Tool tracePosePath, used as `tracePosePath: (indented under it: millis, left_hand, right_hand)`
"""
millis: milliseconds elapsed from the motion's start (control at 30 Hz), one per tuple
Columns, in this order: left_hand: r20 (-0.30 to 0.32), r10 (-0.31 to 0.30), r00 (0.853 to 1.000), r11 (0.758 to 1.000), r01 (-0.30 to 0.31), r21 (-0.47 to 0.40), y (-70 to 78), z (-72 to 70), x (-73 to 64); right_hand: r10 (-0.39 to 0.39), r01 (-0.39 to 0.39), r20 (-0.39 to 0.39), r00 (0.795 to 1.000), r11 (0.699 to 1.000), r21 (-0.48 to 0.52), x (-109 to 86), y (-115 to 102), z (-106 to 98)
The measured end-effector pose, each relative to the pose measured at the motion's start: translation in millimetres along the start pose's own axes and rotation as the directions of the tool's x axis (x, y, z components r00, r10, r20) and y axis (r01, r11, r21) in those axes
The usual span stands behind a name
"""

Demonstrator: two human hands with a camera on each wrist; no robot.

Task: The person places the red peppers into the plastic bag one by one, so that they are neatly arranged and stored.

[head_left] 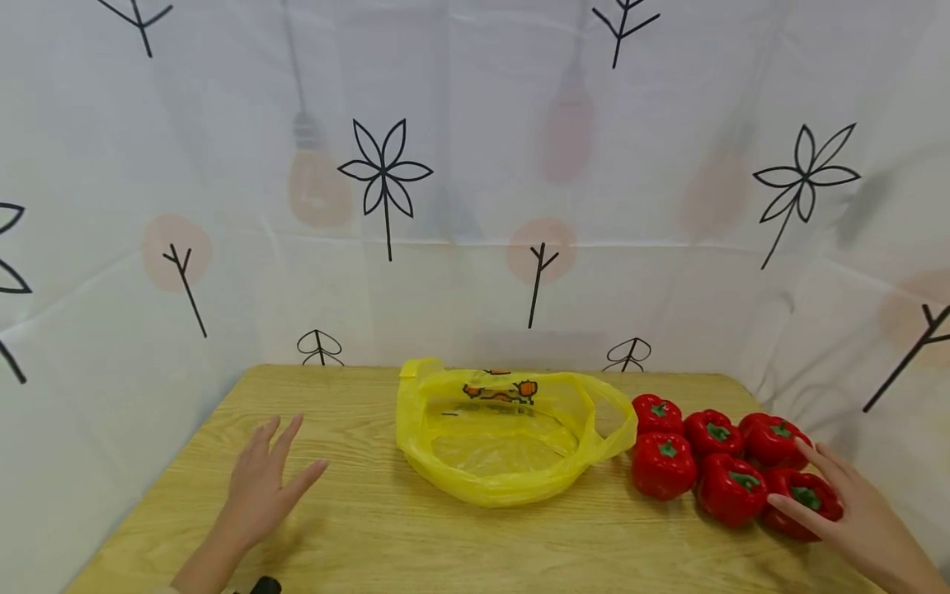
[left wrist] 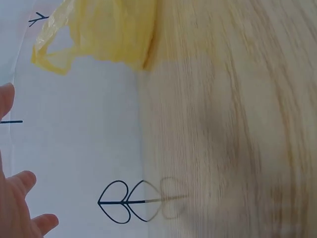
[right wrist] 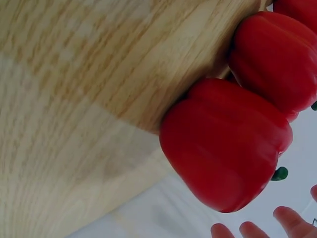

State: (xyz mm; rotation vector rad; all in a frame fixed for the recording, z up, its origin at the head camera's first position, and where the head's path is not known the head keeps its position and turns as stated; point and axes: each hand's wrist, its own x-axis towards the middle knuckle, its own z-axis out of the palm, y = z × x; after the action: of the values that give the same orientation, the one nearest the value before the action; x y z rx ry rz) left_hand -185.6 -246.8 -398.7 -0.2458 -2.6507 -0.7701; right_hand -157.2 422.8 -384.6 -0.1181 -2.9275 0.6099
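A yellow plastic bag (head_left: 490,487) lies on the wooden table with its mouth spread upward and dark print on its inner back wall. To its right, several red bell peppers with green stems stand close together. My right hand (head_left: 853,507) is beside the nearest right pepper (head_left: 797,524), thumb and fingers spread about it. In the right wrist view, fingertips (right wrist: 292,220) show near that pepper (right wrist: 225,144), apart from its skin. Left of the bag, my left hand (head_left: 263,487) hovers over the table, its fingers extended and holding nothing.
The wood-grain table (head_left: 356,544) reaches back to a white cloth (head_left: 460,289) printed with black plants and pale round shapes. This cloth also hangs along both sides. The bag's right handle loop (head_left: 616,412) comes close to the leftmost peppers (head_left: 663,466).
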Motion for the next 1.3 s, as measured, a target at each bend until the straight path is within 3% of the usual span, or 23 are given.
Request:
tracePosePath:
  millis: [200,400,633,967,1133,1300]
  left_hand:
    - [0.043,-0.050,0.998,0.992,0.055,-0.116,8.3,1.7,5.2]
    - [0.054,-0.052,0.997,0.969,0.064,-0.238,17.5,4.2,10.9]
    - [0.087,-0.083,0.993,0.918,0.110,-0.381,23.2,11.1,17.3]
    - [0.117,-0.135,0.984,0.859,0.175,-0.480,29.4,19.9,22.6]
    - [0.134,-0.162,0.978,0.839,0.208,-0.502,36.4,22.7,25.5]
    - [0.124,-0.161,0.979,0.824,0.202,-0.529,43.3,27.0,27.2]
  right_hand:
    - [0.026,-0.026,0.004,1.000,0.999,0.029,0.2,1,1]
    - [0.066,-0.065,-0.037,0.997,0.997,0.033,-2.2,5,4]
    - [0.165,-0.163,-0.008,0.986,0.981,0.106,-2.7,7,4]
    - [0.189,-0.190,0.017,0.982,0.973,0.128,-2.2,8,3]
    - [0.252,-0.259,0.062,0.966,0.952,0.164,-0.4,10,4]
    - [0.308,-0.319,0.083,0.948,0.926,0.203,0.7,15,7]
